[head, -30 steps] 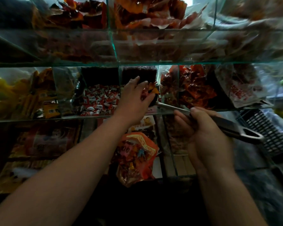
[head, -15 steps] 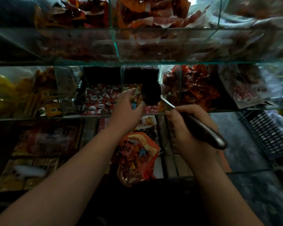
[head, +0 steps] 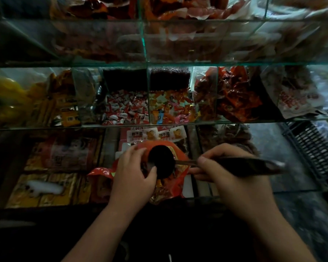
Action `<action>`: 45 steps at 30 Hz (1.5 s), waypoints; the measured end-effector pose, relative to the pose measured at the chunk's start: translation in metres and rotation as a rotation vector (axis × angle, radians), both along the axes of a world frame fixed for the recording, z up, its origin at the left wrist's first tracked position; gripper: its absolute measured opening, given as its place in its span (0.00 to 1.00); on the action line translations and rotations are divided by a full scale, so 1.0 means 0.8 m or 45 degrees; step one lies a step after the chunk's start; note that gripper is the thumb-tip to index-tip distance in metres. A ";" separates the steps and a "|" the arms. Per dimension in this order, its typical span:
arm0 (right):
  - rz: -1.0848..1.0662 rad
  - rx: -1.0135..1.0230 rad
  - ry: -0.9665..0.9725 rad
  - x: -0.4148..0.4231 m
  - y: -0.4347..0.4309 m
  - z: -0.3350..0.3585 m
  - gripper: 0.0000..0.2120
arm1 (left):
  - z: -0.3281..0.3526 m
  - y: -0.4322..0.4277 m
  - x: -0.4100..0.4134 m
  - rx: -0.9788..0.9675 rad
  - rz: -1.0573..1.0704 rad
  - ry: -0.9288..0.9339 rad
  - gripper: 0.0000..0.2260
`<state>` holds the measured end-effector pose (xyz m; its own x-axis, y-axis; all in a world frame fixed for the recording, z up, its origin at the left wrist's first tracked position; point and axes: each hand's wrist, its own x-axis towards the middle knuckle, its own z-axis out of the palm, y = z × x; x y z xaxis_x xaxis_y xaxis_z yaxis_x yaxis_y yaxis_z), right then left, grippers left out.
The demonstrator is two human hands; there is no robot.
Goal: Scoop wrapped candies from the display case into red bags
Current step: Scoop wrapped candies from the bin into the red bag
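Right hand [head: 233, 178] holds scoop [head: 161, 162] over left-held red bag [head: 176, 178].

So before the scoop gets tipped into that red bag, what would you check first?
1. Scoop over the red bag: ok.
2. Right hand grips the scoop handle: ok.
3. Left hand at the bag's mouth: ok.
4. Left hand's grip on the bag: cannot tell.
5. Scoop loaded: cannot tell, its bowl is too dark.
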<state>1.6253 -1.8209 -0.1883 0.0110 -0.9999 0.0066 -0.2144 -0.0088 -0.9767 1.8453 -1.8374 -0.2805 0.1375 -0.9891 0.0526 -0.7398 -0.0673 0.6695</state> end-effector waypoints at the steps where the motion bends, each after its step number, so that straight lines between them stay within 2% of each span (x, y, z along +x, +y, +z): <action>1: 0.055 -0.034 0.228 0.003 -0.002 -0.009 0.03 | -0.003 0.005 0.000 -0.041 0.003 -0.046 0.24; 3: 0.142 -0.148 0.569 0.016 -0.010 -0.030 0.03 | -0.010 0.008 0.001 -0.096 0.011 -0.122 0.21; 4: 0.201 -0.195 0.658 0.024 -0.016 -0.042 0.03 | -0.014 0.008 0.002 -0.086 0.012 -0.160 0.21; 7: 0.392 -0.171 0.801 0.047 -0.035 -0.082 0.03 | -0.027 0.005 0.005 -0.014 0.000 -0.264 0.22; 9: 0.389 -0.142 0.805 0.060 -0.043 -0.109 0.04 | -0.035 0.006 0.008 0.010 -0.005 -0.269 0.24; 12: 0.148 -0.100 0.605 0.081 -0.045 -0.139 0.02 | -0.043 0.011 0.015 0.028 0.024 -0.131 0.28; 15: -0.091 -0.018 0.425 0.096 -0.044 -0.150 0.08 | -0.047 0.014 0.024 0.093 0.085 -0.003 0.31; 21: -0.402 0.185 0.088 0.083 -0.034 -0.144 0.11 | -0.050 0.015 0.026 0.168 0.091 0.051 0.35; 23: -0.373 0.222 0.092 0.079 -0.032 -0.145 0.11 | -0.048 0.018 0.022 0.143 0.083 0.053 0.35; 25: -0.253 0.111 0.241 0.087 -0.029 -0.146 0.12 | -0.046 0.019 0.018 0.128 0.071 0.064 0.35; 28: -0.178 0.068 0.272 0.103 -0.025 -0.147 0.13 | -0.046 0.019 0.017 0.137 0.065 0.067 0.36; 30: -0.247 0.218 0.126 0.104 -0.029 -0.144 0.15 | -0.047 0.019 0.019 0.126 0.067 0.069 0.36; 32: -0.339 0.393 -0.146 0.094 -0.032 -0.136 0.10 | -0.049 0.020 0.021 0.116 0.067 0.059 0.36; 35: -0.489 0.490 -0.477 0.073 -0.028 -0.125 0.09 | -0.052 0.020 0.024 0.118 0.065 0.054 0.37; 40: -0.592 0.479 -0.616 0.049 -0.013 -0.117 0.12 | -0.044 0.018 0.019 0.083 0.075 0.019 0.35; 45: -0.601 0.483 -0.764 0.022 -0.002 -0.086 0.12 | -0.033 0.016 0.009 -0.220 -0.019 -0.085 0.26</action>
